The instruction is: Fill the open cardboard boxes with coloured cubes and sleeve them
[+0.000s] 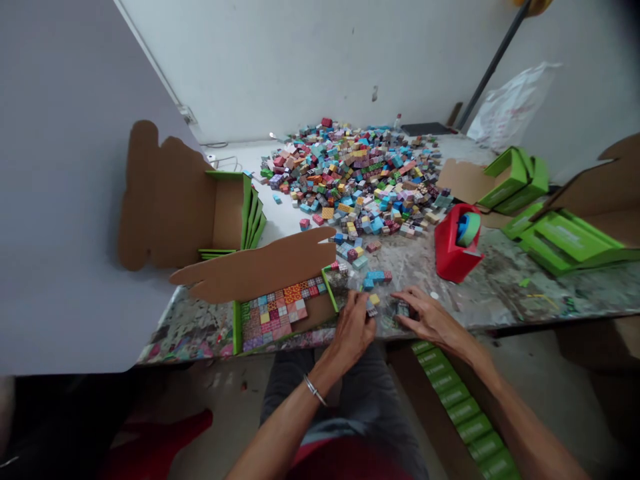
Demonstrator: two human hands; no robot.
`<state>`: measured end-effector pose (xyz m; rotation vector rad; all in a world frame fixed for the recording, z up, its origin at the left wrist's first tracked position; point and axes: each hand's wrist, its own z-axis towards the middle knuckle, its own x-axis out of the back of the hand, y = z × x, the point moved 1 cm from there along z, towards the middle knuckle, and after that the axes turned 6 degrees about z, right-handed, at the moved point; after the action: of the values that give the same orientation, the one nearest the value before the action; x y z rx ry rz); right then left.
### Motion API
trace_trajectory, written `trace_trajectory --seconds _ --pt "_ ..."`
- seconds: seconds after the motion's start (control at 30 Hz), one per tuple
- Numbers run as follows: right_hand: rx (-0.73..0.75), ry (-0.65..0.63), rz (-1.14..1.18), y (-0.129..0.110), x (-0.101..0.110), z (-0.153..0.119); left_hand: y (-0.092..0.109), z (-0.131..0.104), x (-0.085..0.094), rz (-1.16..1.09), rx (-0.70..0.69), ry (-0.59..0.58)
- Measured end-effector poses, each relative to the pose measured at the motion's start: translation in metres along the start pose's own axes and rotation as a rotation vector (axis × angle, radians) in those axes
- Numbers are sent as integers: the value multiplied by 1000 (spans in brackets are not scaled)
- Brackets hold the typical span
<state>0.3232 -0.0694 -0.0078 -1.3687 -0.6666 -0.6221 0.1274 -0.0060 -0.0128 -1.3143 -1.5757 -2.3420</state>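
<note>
My left hand [354, 328] is at the table's front edge, fingers curled down on a few small patterned blocks [371, 307], partly hidden by the hand. To its right, my right hand [425, 315] has thumb and fingers bent around a dark greyish block [403, 309]. Left of my hands lies an open green-edged cardboard box [237, 327], its brown flap [260, 267] raised. Rows of patterned blocks [275, 310] fill much of it, and brown cardboard shows at its right part. Blue blocks [376, 277] sit just beyond my hands.
A large heap of colourful blocks [360, 170] covers the back of the table. A red tape dispenser [455, 247] stands right of it. Green boxes [570, 240] are stacked at the right, others [253, 213] at the left. A row of green boxes [455, 400] sits below the table edge.
</note>
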Motion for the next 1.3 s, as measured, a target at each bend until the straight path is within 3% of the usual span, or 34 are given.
trace_trajectory --seconds 0.13,0.4,0.6,0.77,1.03,1.2,1.3 --pt "7 -14 14 -1 -3 6 -2 2 -3 2 77 91" --pt "75 -28 13 3 -6 21 -3 11 -5 -6 81 -6" --pt "173 -45 66 3 -6 40 2 25 -1 110 156 -90" --pt "152 -37 85 12 -7 55 9 33 7 155 184 -154" --pt "111 -116 93 0 3 61 6 33 4 108 204 -106" --pt "38 -133 126 6 3 62 10 36 9 147 147 -173" --pt "73 -111 108 8 -1 61 10 34 10 145 124 -163"
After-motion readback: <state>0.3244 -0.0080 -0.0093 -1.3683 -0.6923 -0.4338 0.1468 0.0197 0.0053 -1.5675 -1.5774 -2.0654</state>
